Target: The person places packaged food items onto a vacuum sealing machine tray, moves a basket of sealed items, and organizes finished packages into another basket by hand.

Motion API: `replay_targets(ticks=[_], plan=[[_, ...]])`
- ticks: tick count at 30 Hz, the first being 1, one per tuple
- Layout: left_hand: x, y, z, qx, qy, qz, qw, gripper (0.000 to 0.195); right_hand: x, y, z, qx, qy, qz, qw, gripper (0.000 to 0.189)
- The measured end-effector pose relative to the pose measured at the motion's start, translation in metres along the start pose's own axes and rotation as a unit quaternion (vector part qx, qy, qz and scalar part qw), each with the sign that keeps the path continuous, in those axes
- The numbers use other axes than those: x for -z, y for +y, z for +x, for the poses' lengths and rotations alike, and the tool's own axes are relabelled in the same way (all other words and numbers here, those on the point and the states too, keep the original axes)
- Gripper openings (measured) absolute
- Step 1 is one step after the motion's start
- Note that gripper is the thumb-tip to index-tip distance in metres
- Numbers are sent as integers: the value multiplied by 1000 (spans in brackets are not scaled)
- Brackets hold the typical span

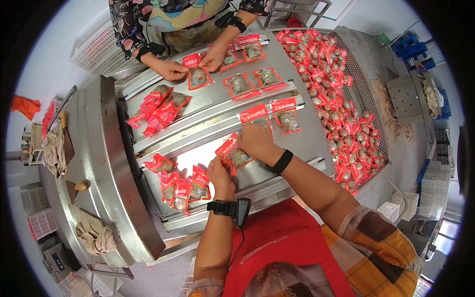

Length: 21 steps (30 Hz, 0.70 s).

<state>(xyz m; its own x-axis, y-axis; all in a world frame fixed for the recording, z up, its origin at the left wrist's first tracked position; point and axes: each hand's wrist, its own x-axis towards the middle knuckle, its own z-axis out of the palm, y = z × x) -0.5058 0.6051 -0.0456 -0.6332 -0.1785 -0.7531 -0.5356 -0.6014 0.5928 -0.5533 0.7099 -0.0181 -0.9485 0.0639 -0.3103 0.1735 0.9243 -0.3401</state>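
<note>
My left hand (221, 176) pinches the lower left edge of a red and clear plastic food pouch (237, 156) above the steel table of a packing machine. At the pouch's upper right, my right hand (256, 139) is closed, its fingertips mostly hidden; it also partly covers another pouch (254, 113) lying on the sealing bar (219, 124). To the right of that, one more pouch (287, 117) lies across the same bar. Several loose pouches (182, 191) lie in a cluster left of my left hand.
A co-worker's hands (193, 67) hold a pouch across the machine, with several pouches around them. A perforated metal tray (358, 96) at the right holds a large heap of pouches. The raised steel machine lid (122, 167) stands at the left, with cloths (95, 232) on it.
</note>
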Motion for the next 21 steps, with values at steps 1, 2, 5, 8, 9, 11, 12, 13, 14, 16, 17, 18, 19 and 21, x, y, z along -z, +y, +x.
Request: replay_targets(ticks=[1, 2, 5, 8, 9, 11, 12, 13, 14, 16, 17, 18, 19, 21], plan=[[0, 0, 2, -1, -6, -5, 1000, 13, -1, -1, 1, -2, -5, -3, 1000, 17], [0, 0, 3, -2, -12, -11, 1000, 13, -1, -3, 3, -4, -11, -5, 1000, 17], [-5, 4, 8, -11, 4, -11, 1000, 13, -6, -5, 7, 17, 58, -13, 998, 15], [-6, 5, 10, -12, 31, 18, 999, 14, -7, -9, 7, 25, 64, -56, 996, 14], [-4, 4, 7, -8, 14, 16, 1000, 14, -11, -6, 7, 29, 62, -61, 996, 13], [-3, 0, 2, -3, -3, 14, 1000, 14, -15, -2, 6, 33, 58, -66, 996, 13], [-2, -2, -1, 16, 1, -7, 1000, 13, -16, -3, 4, 50, 74, -72, 993, 13], [-1, -2, 0, 24, 4, -18, 1000, 12, -17, -3, 4, 59, 81, -74, 992, 13], [-1, -3, 1, 32, 6, -30, 999, 11, -18, -4, 4, 68, 88, -76, 991, 13], [-1, -4, 3, 46, 5, -42, 998, 11, -16, -3, 4, 71, 85, -88, 990, 12], [-2, -5, 5, 49, 3, -43, 998, 11, -16, -2, 4, 72, 83, -93, 990, 12], [-2, -5, 7, 51, 3, -45, 998, 11, -16, 0, 3, 72, 88, -81, 990, 12], [-1, -6, 9, 31, 2, -22, 999, 11, -16, 1, 4, 73, 89, -74, 991, 11], [-2, -7, 16, 12, 2, 1, 1000, 11, -17, 4, 6, 71, 82, -63, 992, 11]])
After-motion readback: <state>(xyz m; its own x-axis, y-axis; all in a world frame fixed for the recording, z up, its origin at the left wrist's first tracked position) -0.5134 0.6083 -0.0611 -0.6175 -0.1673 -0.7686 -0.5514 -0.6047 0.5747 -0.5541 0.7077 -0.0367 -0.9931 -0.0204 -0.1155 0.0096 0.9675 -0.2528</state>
